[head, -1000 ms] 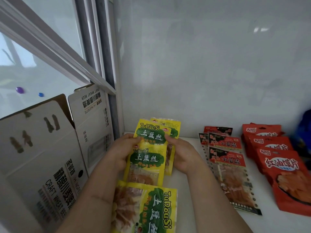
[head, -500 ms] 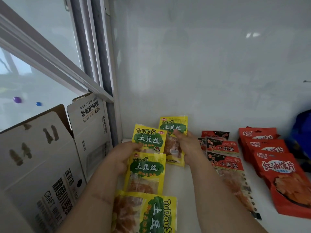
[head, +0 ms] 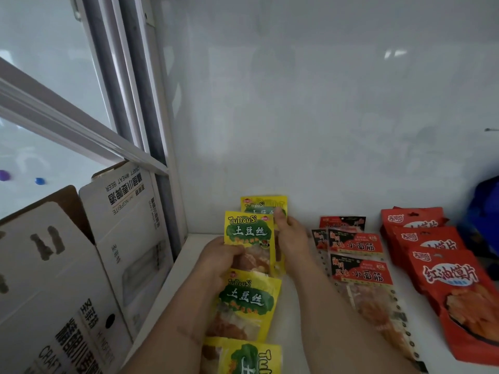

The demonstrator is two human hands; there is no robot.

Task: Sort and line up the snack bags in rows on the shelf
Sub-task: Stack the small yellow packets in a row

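Left hand point(head: 221, 255) gripped a yellow bag point(head: 249, 238), fingers curled round its lower left edge, at the back of the white shelf point(head: 302, 314). Right hand point(head: 293, 236) pinched the rearmost bag point(head: 263, 206) (partly hidden). Red bags point(head: 359, 273) lay in rows alongside.

Both forearms are bare to the frame's lower edge, with no sleeve showing. The left hand point(head: 216, 255) and right hand point(head: 293, 236) wear no gloves, and seemingly no rings, though the fingers are blurred.
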